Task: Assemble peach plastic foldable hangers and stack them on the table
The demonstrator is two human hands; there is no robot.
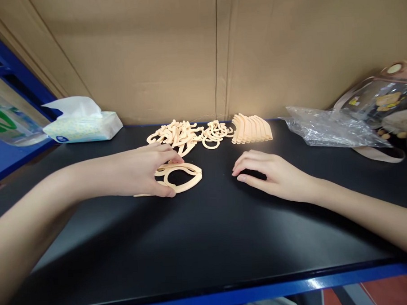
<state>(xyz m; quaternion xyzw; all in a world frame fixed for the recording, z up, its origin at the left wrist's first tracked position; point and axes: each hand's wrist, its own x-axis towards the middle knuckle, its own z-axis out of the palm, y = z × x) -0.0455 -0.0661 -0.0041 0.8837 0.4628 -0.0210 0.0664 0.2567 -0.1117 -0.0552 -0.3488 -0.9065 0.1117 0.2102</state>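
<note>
My left hand (145,170) lies over a cream plastic folding hanger (188,185) on the black table. Its thumb and fingers span the curved arms, gripping them from both sides, and the palm hides the hanger's left part. To the right, my right hand (272,174) rests on the table with fingers curled loosely and thumb apart, holding nothing. Behind my left hand is a jumbled pile of cream hanger pieces (175,135). Beside it sit several hook-shaped pieces (211,136). A neat row of curved hanger arms (251,130) stands farther right.
A tissue pack (84,126) sits at the back left, near a blue metal frame (21,88). At the back right lie a crumpled clear plastic bag (333,126) and a transparent bag with a strap (386,102). Brown cardboard (172,50) walls off the table's back.
</note>
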